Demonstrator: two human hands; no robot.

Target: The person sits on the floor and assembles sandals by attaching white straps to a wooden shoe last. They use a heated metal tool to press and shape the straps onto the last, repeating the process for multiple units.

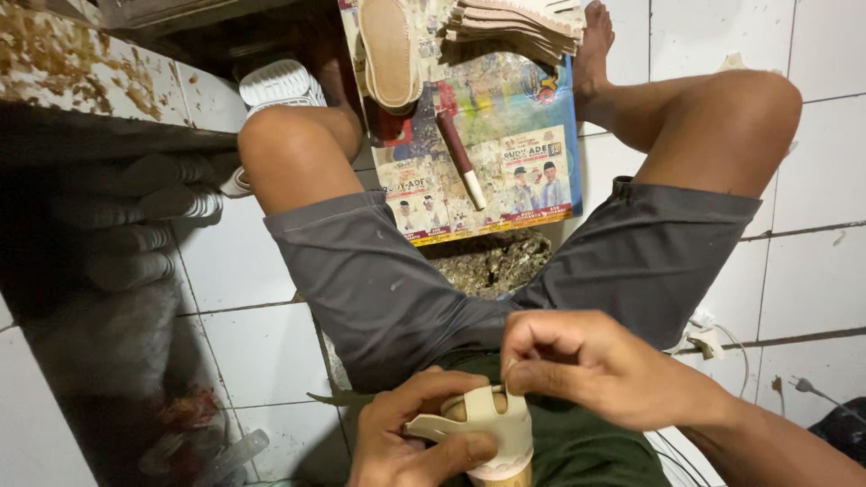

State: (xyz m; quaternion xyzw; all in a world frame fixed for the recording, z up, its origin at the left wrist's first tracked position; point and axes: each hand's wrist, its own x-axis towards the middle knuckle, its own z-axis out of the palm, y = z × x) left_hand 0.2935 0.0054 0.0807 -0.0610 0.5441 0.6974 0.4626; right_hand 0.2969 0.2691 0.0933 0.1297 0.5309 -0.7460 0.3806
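Note:
I sit on a white tiled floor in grey shorts with my knees spread. My left hand (pixel 410 433) grips a cream-coloured sandal strap piece (pixel 492 424) stretched over a wooden form (pixel 505 473) in my lap. My right hand (pixel 586 365) pinches the upper edge of that strap between thumb and forefinger. Between my legs lies a glue-stained printed poster sheet (pixel 505 153). On it rest a beige shoe sole (pixel 390 50), a stack of flat cream soles (pixel 523 22) and a brush with a dark red handle (pixel 458 153).
A white sandal (pixel 275 86) lies by my left knee. A dark stained bench (pixel 81 81) and blurred dark objects (pixel 126 216) fill the left side. A white cable and plug (pixel 713 341) lie on the tiles at the right. Dirty debris (pixel 492 261) sits below the poster.

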